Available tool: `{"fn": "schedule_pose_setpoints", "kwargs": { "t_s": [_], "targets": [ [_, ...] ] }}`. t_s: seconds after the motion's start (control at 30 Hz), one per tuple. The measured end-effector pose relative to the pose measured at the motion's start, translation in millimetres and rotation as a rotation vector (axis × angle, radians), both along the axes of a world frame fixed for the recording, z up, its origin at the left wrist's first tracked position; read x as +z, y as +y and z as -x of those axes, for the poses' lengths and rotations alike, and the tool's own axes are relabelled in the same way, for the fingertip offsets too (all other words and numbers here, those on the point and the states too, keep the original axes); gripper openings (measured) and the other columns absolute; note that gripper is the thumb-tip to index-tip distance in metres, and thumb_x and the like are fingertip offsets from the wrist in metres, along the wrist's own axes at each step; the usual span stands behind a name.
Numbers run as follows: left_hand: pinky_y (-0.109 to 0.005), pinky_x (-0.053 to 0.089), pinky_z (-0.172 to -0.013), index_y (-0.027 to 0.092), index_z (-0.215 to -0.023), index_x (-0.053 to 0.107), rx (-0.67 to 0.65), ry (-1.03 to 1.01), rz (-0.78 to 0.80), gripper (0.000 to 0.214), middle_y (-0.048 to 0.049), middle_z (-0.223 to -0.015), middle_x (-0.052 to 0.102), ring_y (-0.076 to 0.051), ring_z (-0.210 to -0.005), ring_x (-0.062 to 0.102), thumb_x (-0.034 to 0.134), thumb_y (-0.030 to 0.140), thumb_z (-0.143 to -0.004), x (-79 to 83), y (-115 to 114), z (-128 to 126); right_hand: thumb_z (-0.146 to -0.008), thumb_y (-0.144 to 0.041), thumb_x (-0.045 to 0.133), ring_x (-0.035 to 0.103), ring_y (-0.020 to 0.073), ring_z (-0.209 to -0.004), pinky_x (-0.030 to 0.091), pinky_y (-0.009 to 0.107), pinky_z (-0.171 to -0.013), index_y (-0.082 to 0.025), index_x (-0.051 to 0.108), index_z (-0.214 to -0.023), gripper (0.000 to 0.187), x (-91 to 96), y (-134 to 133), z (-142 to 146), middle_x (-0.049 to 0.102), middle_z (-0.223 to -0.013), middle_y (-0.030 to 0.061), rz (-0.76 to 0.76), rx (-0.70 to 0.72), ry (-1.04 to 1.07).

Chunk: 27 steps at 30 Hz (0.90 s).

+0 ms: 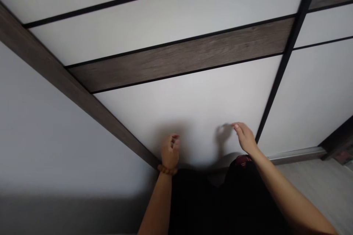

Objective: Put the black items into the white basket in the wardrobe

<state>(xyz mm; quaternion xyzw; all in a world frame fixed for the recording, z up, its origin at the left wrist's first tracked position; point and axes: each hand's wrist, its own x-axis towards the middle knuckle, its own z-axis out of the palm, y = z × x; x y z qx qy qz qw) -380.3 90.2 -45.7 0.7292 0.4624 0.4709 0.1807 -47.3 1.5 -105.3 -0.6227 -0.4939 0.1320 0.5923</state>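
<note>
The white lower panel [190, 99] lies beneath a wood-grain strip [182, 57]. The left hand [170, 151], loosely curled, is near the panel; the right hand [244, 136], fingers narrowly parted from the thumb, perhaps touches it.

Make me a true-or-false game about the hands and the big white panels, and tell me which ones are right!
1. The left hand and the right hand are in front of a lower white panel. True.
2. The jewellery is on the right arm. False: the brown bracelet is on the left one.
3. A wood-look strip runs above that panel. True.
4. The right hand is holding a cup. False: no cup shows, and that hand holds nothing.
5. Green grass fills the bottom right corner. False: grey floor shows there.
</note>
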Motion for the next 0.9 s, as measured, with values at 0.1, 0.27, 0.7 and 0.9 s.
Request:
{"fn": "schedule_pose_setpoints", "kwargs": {
  "t_s": [0.1, 0.27, 0.7, 0.9],
  "targets": [
    [-0.06, 0.043, -0.116, 0.013, -0.138, 0.064, 0.328, 0.157, -0.319, 0.077, -0.0238, -0.142, 0.062, -0.041, -0.135, 0.055, 0.064, 0.065, -0.081, 22.9, 28.2, 16.8, -0.098, -0.06, 0.054, 0.05, 0.0419, -0.143, 0.045, 0.063, -0.115, -0.017, 0.064, -0.143, 0.062, 12.1, 2.8, -16.0, 0.056, -0.15, 0.0224, -0.148, -0.341, -0.467],
    [-0.068, 0.015, -0.131, 0.01, -0.167, 0.035, 0.449, 0.313, -0.303, 0.105, -0.0247, -0.179, 0.015, -0.048, -0.165, 0.008, 0.07, 0.06, -0.081, 54.8, 71.8, 26.6, -0.096, -0.039, 0.06, 0.017, 0.0465, -0.164, 0.03, 0.069, -0.126, -0.028, 0.029, -0.171, 0.082, 40.2, 27.1, -13.4, 0.012, -0.181, 0.0146, -0.205, -0.39, -0.813],
    [-0.066, 0.01, -0.132, 0.012, -0.174, 0.017, 0.403, 0.217, -0.231, 0.126, -0.0215, -0.182, -0.009, -0.046, -0.166, -0.013, 0.08, 0.055, -0.074, 46.2, 85.4, -8.2, -0.093, -0.037, 0.063, 0.008, 0.0464, -0.167, 0.014, 0.072, -0.13, -0.031, -0.002, -0.176, 0.106, 86.1, 78.0, 69.0, 0.002, -0.183, 0.0108, -0.187, -0.144, -0.925],
    [-0.062, 0.013, -0.134, 0.009, -0.167, 0.035, 0.381, 0.265, -0.317, 0.105, -0.0246, -0.181, 0.01, -0.046, -0.167, 0.005, 0.075, 0.041, -0.075, 42.7, 79.8, 6.3, -0.092, -0.033, 0.063, 0.006, 0.047, -0.167, 0.01, 0.074, -0.129, -0.031, 0.02, -0.175, 0.094, 78.1, 82.1, 58.4, 0.002, -0.184, 0.0076, -0.111, -0.192, -0.985]
  ]
}}
